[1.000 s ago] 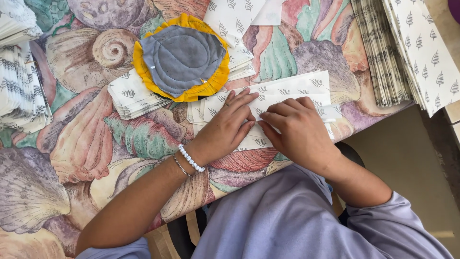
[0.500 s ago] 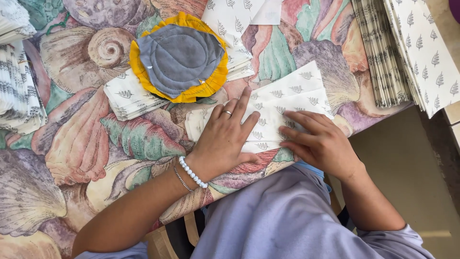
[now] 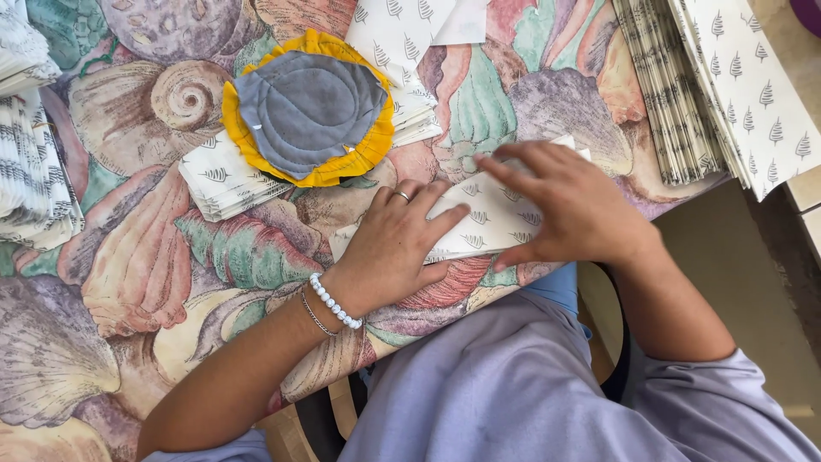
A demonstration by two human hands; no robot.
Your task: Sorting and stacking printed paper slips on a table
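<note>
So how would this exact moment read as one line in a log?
left hand: flat on white leaf-print paper | right hand: pressing same paper | nearby: grey-and-yellow cloth pad on folded stack

Both forearms reach forward, bare below lilac sleeves. The left hand (image 3: 395,248) lies flat, palm down, fingers spread — a ring on one, beaded bracelets at the wrist. The right hand (image 3: 571,205) presses down too — fingers pointing left.
</note>
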